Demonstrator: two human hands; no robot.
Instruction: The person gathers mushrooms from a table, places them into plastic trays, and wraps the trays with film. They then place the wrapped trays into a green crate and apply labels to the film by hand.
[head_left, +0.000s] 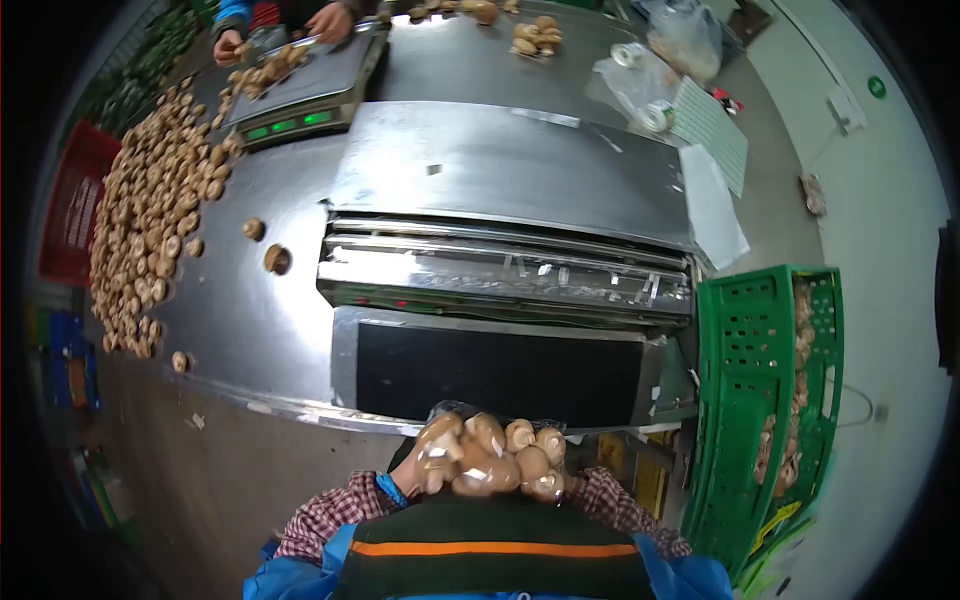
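Note:
A clear-wrapped pack of mushrooms (pixel 487 472) is held close to my body, just in front of the wrapping machine's black plate (pixel 500 372). My left hand (pixel 408 474) grips its left end, with the thumb side showing. At the right end is my right hand (pixel 571 484), mostly hidden behind the pack, its fingers out of sight. The film looks shiny, and brown caps with pale stems show through it. Beyond the plate lie the machine's film rollers (pixel 510 255).
Loose mushrooms (pixel 160 215) are heaped at the left by a red crate (pixel 75 205). A co-worker's hands (pixel 330 22) handle mushrooms at a scale (pixel 310 90). Green crates (pixel 745 400) holding packs stand at the right. Plastic bags (pixel 685 40) lie at the back right.

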